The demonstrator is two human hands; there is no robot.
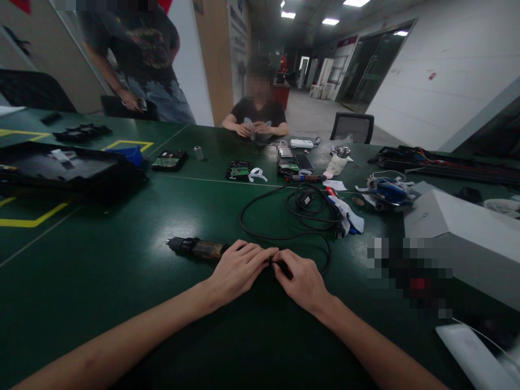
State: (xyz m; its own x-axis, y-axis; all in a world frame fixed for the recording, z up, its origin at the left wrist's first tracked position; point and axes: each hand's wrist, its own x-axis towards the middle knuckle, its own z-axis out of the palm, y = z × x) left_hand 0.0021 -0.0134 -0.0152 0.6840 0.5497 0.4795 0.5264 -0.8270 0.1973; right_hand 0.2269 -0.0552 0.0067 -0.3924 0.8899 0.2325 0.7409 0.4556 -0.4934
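Note:
An electric screwdriver (199, 248) lies on the green table, its tip pointing left and its rear end hidden under my fingers. My left hand (239, 271) is closed over that rear end. Close beside it, my right hand (301, 277) is bent in a pinch at the cable end, where the screwdriver and its black cable (327, 249) appear to meet. The joint itself is mostly covered by my fingertips. Beyond my hands the cable runs in loose loops on the table, with a dark block bearing a white label among them.
At left sits a large black tray (40, 162). Hard drives with green boards (239, 169) lie farther back, near another screwdriver (306, 178). A white box (463, 233) stands at right. One person sits across the table (142, 203); another stands at back left.

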